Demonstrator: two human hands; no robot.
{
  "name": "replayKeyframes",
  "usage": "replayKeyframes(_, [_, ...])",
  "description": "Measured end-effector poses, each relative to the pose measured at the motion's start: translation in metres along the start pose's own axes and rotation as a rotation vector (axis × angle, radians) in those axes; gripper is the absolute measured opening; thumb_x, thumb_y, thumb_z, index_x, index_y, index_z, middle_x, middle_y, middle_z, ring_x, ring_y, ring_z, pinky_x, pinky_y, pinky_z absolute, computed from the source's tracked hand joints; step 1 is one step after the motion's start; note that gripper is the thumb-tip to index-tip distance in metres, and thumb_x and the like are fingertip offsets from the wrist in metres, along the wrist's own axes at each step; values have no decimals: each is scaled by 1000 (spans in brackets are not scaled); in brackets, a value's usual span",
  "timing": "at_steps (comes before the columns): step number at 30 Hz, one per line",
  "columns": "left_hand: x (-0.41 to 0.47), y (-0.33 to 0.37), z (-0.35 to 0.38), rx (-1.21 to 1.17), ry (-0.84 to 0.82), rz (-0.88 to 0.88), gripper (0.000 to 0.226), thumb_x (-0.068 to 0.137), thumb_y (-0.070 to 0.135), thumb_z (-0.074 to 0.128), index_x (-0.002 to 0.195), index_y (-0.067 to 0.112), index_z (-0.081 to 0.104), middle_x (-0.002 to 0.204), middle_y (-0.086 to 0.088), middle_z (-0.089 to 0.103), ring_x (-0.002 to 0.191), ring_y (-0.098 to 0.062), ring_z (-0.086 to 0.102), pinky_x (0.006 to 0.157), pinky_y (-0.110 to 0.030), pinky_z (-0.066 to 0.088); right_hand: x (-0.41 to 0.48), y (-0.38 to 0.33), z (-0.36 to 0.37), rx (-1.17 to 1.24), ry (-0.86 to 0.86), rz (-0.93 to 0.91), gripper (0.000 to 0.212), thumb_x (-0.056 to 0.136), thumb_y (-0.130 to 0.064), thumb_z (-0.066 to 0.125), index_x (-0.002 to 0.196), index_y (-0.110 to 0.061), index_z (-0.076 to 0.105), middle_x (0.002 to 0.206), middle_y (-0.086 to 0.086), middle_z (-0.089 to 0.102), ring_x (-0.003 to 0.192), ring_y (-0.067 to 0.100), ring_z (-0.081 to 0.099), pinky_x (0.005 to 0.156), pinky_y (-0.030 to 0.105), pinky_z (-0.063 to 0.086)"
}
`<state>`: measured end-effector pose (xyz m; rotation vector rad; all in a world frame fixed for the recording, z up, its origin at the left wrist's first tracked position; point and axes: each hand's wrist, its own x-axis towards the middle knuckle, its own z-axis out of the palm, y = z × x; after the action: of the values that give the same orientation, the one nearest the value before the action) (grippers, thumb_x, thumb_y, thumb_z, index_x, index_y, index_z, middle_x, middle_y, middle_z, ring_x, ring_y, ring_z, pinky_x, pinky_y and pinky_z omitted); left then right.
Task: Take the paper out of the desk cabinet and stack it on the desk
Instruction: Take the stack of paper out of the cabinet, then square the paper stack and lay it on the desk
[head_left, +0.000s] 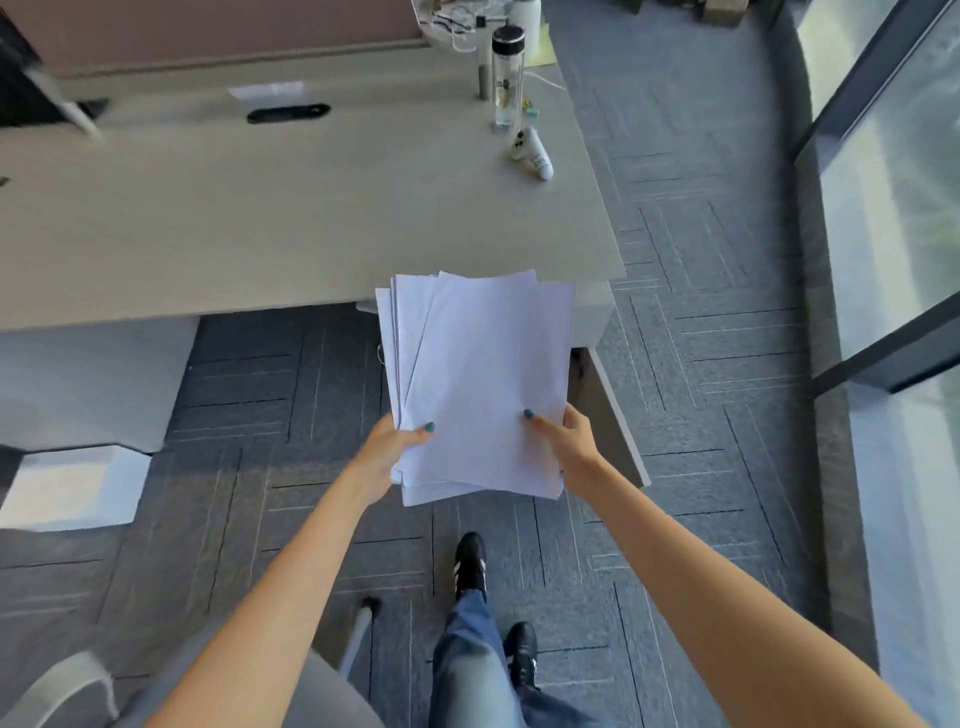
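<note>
A loose stack of white paper (478, 374) hangs in the air just in front of the desk's near edge, its sheets fanned unevenly. My left hand (387, 457) grips the stack's lower left edge, thumb on top. My right hand (569, 441) holds the lower right edge the same way. The beige desk (260, 223) spreads beyond the paper. Under the desk's right end stands the cabinet (595, 317), mostly hidden by the paper, with its door (618, 415) swung open toward me.
A clear bottle with a black cap (506, 78) and a small white tube (532, 153) stand near the desk's far right edge. A dark cable slot (288, 113) lies further back. A grey chair (208, 686) sits at lower left. Glass wall panels line the right.
</note>
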<state>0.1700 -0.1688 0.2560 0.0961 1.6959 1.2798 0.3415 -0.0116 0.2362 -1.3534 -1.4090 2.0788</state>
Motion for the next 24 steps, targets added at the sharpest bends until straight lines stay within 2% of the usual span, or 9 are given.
replayKeyframes(3, [-18,37,-11,5,8,63,43,85,5,68,125,16,58,118,-4,67,99,-19,66,78,-34,55,-5,-38,14,-2,-59,-80,24,85,-9,67,109,-8,62,99,3,66,85,20,62,75,30,54])
replayKeyframes(5, [-30,63,-15,17,24,113,52,83,0,69,131,12,55,123,-8,66,103,-24,65,80,-35,55,-7,-62,21,3,-92,-121,26,86,-10,67,111,-7,61,99,2,66,82,15,63,68,24,53])
replayKeyframes(8, [-44,101,-18,28,52,168,52,80,-7,68,129,7,56,123,-13,66,106,-28,64,83,-35,54,-7,-96,30,8,-149,-186,24,87,-12,66,110,-11,61,97,-2,67,81,13,64,67,23,53])
replayKeyframes(11, [-47,138,-19,18,65,196,48,78,-8,68,125,1,60,123,-17,67,109,-31,65,85,-36,54,2,-130,34,6,-202,-264,15,88,-13,65,102,-15,62,96,-4,68,87,20,65,74,29,55])
replayKeyframes(13, [-45,160,-17,-17,53,215,42,80,-2,67,122,2,62,120,-15,69,104,-27,68,83,-35,55,12,-151,36,-2,-220,-308,13,87,-14,65,100,-17,62,98,-3,69,90,21,65,80,32,55])
replayKeyframes(16, [-32,186,-10,-85,10,221,26,86,9,65,111,10,68,106,-6,75,96,-21,70,79,-34,55,30,-175,35,-7,-243,-342,19,87,-15,66,106,-15,62,98,-5,69,86,15,66,74,23,56])
replayKeyframes(18, [-14,199,-5,-116,-11,198,20,86,17,65,105,12,70,102,-5,76,96,-21,71,84,-36,53,47,-189,33,-19,-245,-349,21,87,-16,66,108,-14,62,101,-2,69,86,14,66,73,22,56])
replayKeyframes(21, [27,217,1,-153,-12,177,25,85,22,67,108,12,71,106,-6,76,105,-26,68,93,-40,51,83,-206,28,-69,-245,-351,19,86,-18,68,105,-15,64,100,-1,70,87,16,67,74,26,56])
replayKeyframes(24, [75,237,6,-161,-19,154,40,82,29,71,119,14,68,117,-7,73,108,-26,69,87,-42,54,129,-221,23,-112,-238,-333,14,86,-19,68,99,-17,65,94,-3,71,80,13,67,66,20,55])
